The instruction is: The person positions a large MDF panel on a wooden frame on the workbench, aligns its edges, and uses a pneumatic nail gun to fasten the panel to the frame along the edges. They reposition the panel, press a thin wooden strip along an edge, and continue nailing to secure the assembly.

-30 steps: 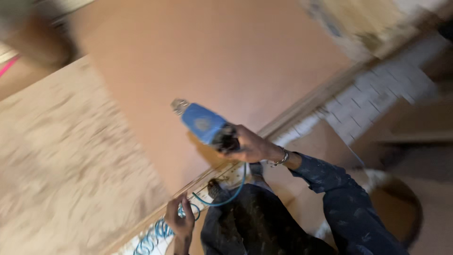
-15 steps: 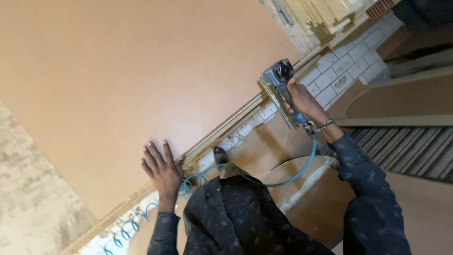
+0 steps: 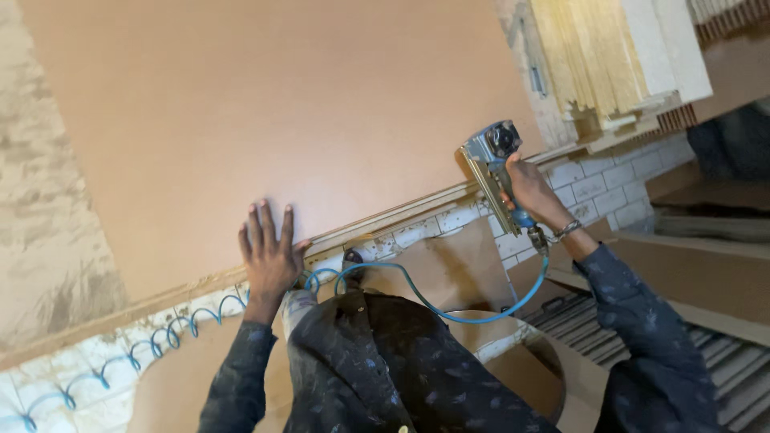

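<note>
Brown fibreboard panel [image 3: 265, 112] fills the view. The left hand [image 3: 267, 255] lies flat on its lower edge, fingers released and spread. The right hand [image 3: 531, 191] grasps a blue-grey pneumatic nail gun [image 3: 495, 164] (blue coiled hose [image 3: 449, 309] trailing), raised beside the panel's right edge.

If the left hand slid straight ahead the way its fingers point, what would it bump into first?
Probably nothing: the left hand lies flat on the big brown board, fingers pointing up across it, and the board looks bare ahead as far as the picture shows.
</note>
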